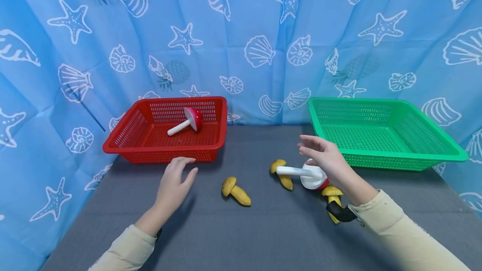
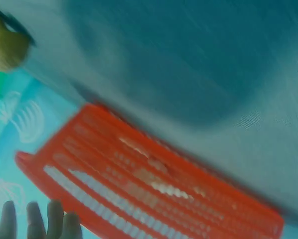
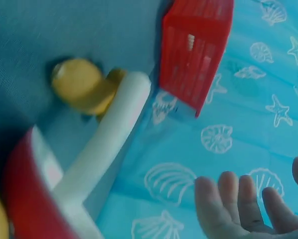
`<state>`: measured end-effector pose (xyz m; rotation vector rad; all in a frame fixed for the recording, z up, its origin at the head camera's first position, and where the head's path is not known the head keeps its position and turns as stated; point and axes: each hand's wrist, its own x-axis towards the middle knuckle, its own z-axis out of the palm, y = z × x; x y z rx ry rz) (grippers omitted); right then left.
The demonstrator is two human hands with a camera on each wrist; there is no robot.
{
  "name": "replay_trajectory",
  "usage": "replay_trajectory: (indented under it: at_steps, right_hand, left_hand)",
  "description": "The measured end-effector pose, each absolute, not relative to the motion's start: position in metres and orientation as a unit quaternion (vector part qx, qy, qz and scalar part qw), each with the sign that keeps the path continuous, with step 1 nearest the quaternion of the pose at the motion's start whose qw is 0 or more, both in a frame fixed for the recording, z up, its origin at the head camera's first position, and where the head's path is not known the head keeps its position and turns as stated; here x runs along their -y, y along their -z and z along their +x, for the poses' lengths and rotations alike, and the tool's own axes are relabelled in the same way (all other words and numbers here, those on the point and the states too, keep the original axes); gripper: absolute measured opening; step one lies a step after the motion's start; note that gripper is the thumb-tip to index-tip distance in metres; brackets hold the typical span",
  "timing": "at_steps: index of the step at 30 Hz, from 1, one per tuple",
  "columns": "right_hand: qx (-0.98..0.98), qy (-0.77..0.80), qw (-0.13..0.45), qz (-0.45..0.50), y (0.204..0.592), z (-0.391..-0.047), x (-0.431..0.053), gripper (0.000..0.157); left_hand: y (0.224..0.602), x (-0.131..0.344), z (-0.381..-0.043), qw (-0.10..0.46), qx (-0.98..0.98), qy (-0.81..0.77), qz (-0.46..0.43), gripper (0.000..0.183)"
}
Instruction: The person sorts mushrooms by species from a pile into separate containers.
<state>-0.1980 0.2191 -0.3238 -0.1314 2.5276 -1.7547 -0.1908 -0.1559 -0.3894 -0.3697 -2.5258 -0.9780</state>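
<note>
My left hand (image 1: 174,185) hovers in front of the red basket (image 1: 165,156), fingers loosely bent and holding nothing; its fingertips (image 2: 35,224) show at the bottom of the left wrist view. A toy mushroom (image 1: 193,119) with a red cap and white stem lies inside that basket. On the right, my right hand (image 1: 327,158) is over a second red-and-white mushroom (image 1: 295,171), thumb and fingers apart with nothing between them. This mushroom lies tipped, its stem crossing a yellow mushroom (image 1: 286,182) in the head view. Partly behind my right wrist is another yellow mushroom (image 1: 333,199).
A third yellow mushroom (image 1: 236,191) lies mid-table between my hands. The green basket (image 1: 376,137) stands at the back right with nothing in it. Behind the grey table (image 1: 241,237) hangs a blue curtain (image 1: 241,32) with shell prints.
</note>
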Motion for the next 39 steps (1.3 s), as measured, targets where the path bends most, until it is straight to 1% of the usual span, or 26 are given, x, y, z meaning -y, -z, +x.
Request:
replay_trajectory:
  at_steps: [7, 16, 18, 22, 31, 34, 39]
  right_hand:
    - [-0.909, 0.403, -0.064, -0.082, 0.323, -0.193, -0.241, 0.05]
    - [-0.95, 0.227, -0.186, -0.107, 0.331, -0.189, -0.281, 0.046]
    - [-0.953, 0.2, -0.203, -0.103, 0.332, -0.189, -0.289, 0.046]
    - [-0.961, 0.155, -0.208, -0.091, 0.336, -0.187, -0.303, 0.047]
    - [-0.976, 0.105, -0.183, -0.063, 0.344, -0.188, -0.334, 0.049]
    - [-0.977, 0.1, -0.175, -0.069, 0.347, -0.19, -0.347, 0.05]
    - [-0.981, 0.081, -0.159, -0.075, 0.353, -0.193, -0.371, 0.051]
  left_hand:
    - [0.392, 0.133, -0.17, 0.092, 0.888, 0.444, -0.08, 0.02]
    - [0.392, 0.11, -0.154, -0.061, 0.841, 0.538, -0.016, 0.023]
    - [0.392, 0.106, -0.154, -0.09, 0.828, 0.553, -0.002, 0.024]
    - [0.391, 0.098, -0.153, -0.142, 0.808, 0.571, 0.015, 0.027]
    - [0.394, 0.083, -0.153, -0.231, 0.755, 0.609, 0.069, 0.039]
    - [0.397, 0.079, -0.153, -0.248, 0.727, 0.635, 0.085, 0.047]
    - [0.4, 0.07, -0.153, -0.254, 0.697, 0.663, 0.1, 0.057]
